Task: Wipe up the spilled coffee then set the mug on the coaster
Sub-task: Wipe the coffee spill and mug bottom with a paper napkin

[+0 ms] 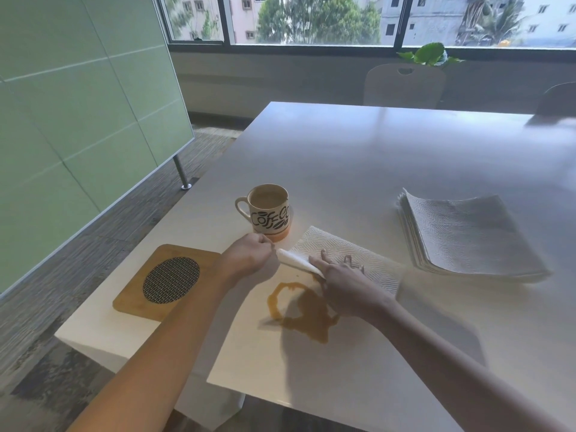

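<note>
Both hands are working one paper towel lying on the white worktop, just beyond the coffee spill. The left hand is pinching the near-left corner of the towel between thumb and fingertips, where the edge is rolling or folding over. The right hand is lying across the towel with fingers spread and pressing down on it, its thumb side gripping the same rolled edge. The spill is sitting as a brown puddle with a ring-shaped arm on its left, directly below the right hand and partly in its shadow; the towel's near edge is just beside it, and whether it is touching the liquid is unclear.

The mug is standing upright behind the left hand, handle pointing left, with coffee inside. The wooden coaster, with a dark mesh oval in its middle, is lying near the worktop's left edge, apart from the mug. A stack of paper towels is resting well to the right.
</note>
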Tool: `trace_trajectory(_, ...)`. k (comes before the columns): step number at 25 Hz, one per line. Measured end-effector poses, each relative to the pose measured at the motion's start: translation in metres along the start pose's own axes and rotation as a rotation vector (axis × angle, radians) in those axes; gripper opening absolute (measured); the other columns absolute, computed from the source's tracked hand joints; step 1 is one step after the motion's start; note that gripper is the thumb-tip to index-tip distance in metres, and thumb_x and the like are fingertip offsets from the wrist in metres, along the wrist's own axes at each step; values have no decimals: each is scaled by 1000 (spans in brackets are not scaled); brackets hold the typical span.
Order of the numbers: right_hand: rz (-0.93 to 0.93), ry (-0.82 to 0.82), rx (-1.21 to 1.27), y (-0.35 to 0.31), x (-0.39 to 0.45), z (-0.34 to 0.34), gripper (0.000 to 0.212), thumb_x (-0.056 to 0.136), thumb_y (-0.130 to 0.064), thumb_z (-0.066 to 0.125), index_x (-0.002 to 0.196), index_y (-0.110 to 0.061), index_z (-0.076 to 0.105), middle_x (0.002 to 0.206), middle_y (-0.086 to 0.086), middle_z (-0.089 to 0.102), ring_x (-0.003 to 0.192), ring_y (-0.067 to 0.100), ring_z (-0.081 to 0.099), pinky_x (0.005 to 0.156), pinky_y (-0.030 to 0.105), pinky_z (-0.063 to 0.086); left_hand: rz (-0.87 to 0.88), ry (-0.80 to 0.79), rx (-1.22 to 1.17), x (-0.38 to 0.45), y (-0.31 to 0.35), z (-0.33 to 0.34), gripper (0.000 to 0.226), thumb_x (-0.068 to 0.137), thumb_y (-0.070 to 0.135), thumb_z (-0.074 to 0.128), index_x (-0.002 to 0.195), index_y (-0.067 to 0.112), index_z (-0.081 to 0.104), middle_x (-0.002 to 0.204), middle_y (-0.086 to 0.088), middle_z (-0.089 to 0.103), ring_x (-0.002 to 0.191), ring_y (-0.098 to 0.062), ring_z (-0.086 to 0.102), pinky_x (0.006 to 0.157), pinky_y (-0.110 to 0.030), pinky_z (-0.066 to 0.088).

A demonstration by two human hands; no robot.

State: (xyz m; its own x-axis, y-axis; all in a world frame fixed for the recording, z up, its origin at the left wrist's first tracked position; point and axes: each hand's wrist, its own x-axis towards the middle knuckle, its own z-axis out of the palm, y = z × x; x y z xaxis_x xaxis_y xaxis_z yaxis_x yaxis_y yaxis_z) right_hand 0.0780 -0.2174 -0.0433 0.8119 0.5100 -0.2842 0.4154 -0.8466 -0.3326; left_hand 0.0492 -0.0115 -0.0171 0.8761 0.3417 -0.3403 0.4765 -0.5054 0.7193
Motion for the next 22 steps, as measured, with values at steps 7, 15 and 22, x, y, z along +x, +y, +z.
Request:
trace_trajectory(7, -25, 12, 4, -20, -13, 14, 67, 96, -11, 35, 157, -29, 14, 166, 3, -1, 147, 50, -6, 116, 65, -8, 15, -41, -30, -4, -5, -3, 34, 108, 32, 41, 125, 16, 65, 125, 1, 66, 116, -18, 59, 103, -33, 43)
trace_trajectory(15, -115, -60, 40, -40, -24, 21, 76, 96, -28, 56, 157, -30, 11, 166, 1, -3, 148, 48, -9, 113, 66, -7, 33, -158, -30, -7, -2, -7, 61, 103, 57, 42, 150, 19, 48, 153, 1, 49, 139, -22, 45, 111, -39, 39)
trace_trajectory(22, -272, -64, 16, -45, -37, 27, 62, 101, -11, 33, 156, -33, 15, 166, 0, -4, 149, 42, -14, 114, 64, -12, 54, -231, -37, -2, -9, -8, 84, 92, 74, 40, 157, 21, 38, 161, 0, 41, 148, -23, 37, 121, -43, 30)
